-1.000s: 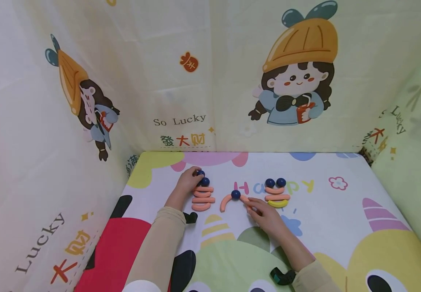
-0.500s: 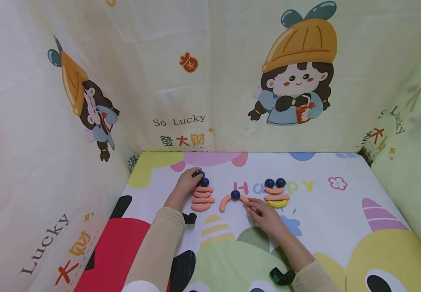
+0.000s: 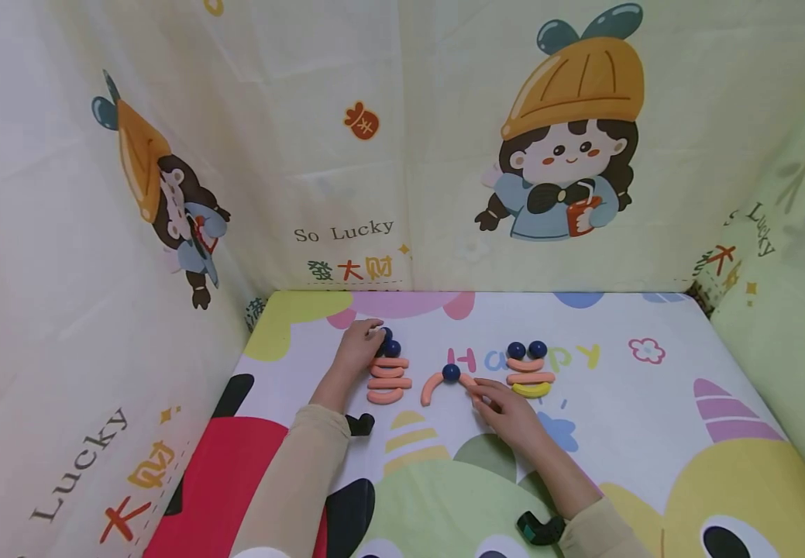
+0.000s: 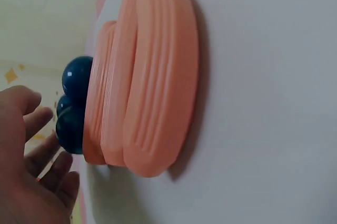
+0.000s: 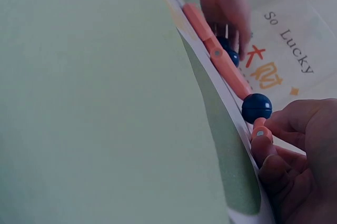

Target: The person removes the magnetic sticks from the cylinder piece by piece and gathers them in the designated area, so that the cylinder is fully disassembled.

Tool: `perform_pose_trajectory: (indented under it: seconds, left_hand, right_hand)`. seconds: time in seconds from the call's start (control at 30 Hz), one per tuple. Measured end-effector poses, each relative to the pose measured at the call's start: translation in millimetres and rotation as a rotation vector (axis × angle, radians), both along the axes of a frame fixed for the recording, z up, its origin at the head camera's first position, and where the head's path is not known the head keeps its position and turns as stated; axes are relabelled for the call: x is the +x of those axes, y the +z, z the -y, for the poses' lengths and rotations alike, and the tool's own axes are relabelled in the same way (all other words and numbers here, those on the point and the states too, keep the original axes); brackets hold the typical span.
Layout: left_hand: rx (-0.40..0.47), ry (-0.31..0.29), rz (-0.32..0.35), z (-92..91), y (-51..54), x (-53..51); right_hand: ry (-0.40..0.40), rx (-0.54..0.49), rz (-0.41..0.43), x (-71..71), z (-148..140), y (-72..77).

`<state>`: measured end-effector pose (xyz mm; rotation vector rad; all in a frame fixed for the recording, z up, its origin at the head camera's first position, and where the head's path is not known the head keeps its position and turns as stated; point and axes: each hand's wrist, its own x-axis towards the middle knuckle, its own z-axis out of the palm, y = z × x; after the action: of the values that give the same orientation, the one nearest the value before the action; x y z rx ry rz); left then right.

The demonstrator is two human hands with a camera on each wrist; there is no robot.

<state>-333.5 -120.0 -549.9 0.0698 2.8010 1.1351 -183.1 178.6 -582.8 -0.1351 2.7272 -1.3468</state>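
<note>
My left hand point(image 3: 359, 345) is at the top of a column of pink magnetic rods point(image 3: 390, 383), some straight and some curved. Its fingers are loosely bent beside the dark blue balls point(image 4: 71, 132) there; in the left wrist view a gap separates the thumb from them. Part of the far ball is hidden by the fingers. Further right, my right hand point(image 3: 514, 415) pinches a curved pink rod point(image 5: 260, 132) between thumb and fingers. That rod meets a blue ball point(image 5: 257, 108), from which a second curved rod point(image 3: 431, 387) extends left, forming an arch.
To the right lies another group: two blue balls point(image 3: 537, 349), pink rods point(image 3: 531, 378) and a curved yellow rod point(image 3: 531, 390). A printed cloth point(image 3: 625, 403) covers the table, with patterned curtains point(image 3: 444, 155) around the back and sides.
The left fingers have loosened and drawn slightly left off the far blue ball, uncovering more of it. The right hand and its arch have stayed in place.
</note>
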Motion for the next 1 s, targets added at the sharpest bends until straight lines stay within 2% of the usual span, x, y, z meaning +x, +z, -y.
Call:
perform_pose_trajectory:
  seconds: [0.13,0.23,0.33,0.43,0.6,0.7,0.8,0.93,1.0]
  left_hand:
    - [-0.013,0.012,-0.113,-6.1,6.8,10.3]
    - [-0.022,-0.01,-0.208,-12.3,10.0,19.2]
    - [-0.028,-0.041,-0.267,-21.4,11.8,33.0]
    - [-0.089,-0.103,-0.305,-34.9,11.2,52.0]
    - [-0.291,-0.265,-0.377,-60.8,3.1,86.6]
    - [-0.34,-0.319,-0.41,-72.9,-2.9,102.7]
    - [-0.359,-0.329,-0.403,-81.7,-7.8,113.2]
    - [-0.36,-0.322,-0.366,-87.5,-13.7,119.7]
    - [-0.343,-0.32,-0.375,-88.6,-17.5,120.7]
  right_hand:
    - [0.004,-0.001,-0.009,-0.2,-0.4,-1.0]
    - [0.008,0.007,-0.018,-0.3,-0.8,-1.9]
    - [0.007,0.012,-0.019,-1.0,-1.4,-3.0]
    - [0.009,0.016,-0.025,-1.7,-1.6,-3.6]
    - [0.006,0.015,-0.043,-1.3,-2.5,-3.1]
    - [0.007,0.018,-0.064,-0.9,-3.1,-3.6]
    - [-0.006,0.01,-0.058,-0.5,-3.4,-3.6]
    - [-0.041,-0.002,-0.017,-0.5,-2.7,-1.7]
    - [-0.051,-0.006,-0.008,-0.7,-2.3,-0.4]
